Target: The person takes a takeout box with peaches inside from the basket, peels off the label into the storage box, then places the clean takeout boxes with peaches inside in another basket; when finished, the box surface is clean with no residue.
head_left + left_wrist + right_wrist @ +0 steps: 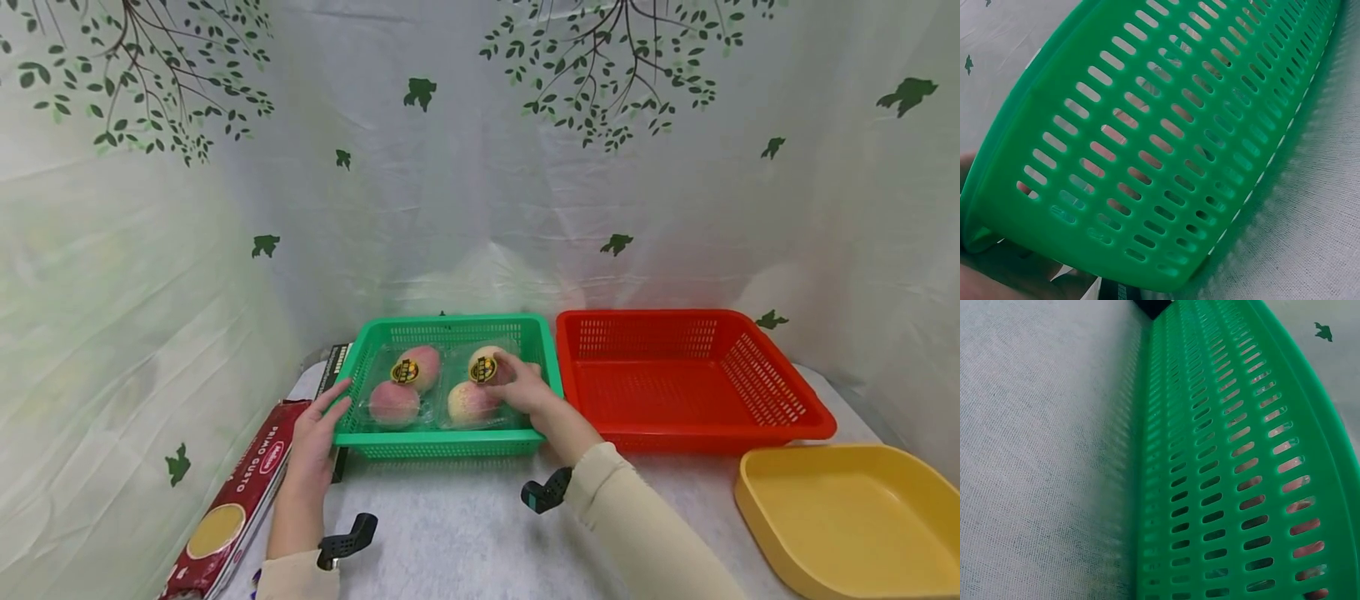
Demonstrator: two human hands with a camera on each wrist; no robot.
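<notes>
Two clear plastic packs of peaches lie side by side inside a green basket [450, 450]. The left pack of peaches [394, 403] shows two pink fruits and a black-and-gold sticker. My right hand [517, 386] reaches over the basket's front right and grips the right pack of peaches [471, 403] from above, its fingers covering part of one fruit. At the basket's front left corner my left hand [311, 433] holds the rim, with some of its fingers below the rim in the left wrist view. In the right wrist view, the basket wall [1222, 462] hides most of the right hand.
A red basket [645, 400] stands against the green one on the right. In front of it lies a yellow tray [855, 517]. A long dark red box [243, 492] runs along the left side, near a black item [333, 367]. A white patterned curtain [450, 208] encloses the back.
</notes>
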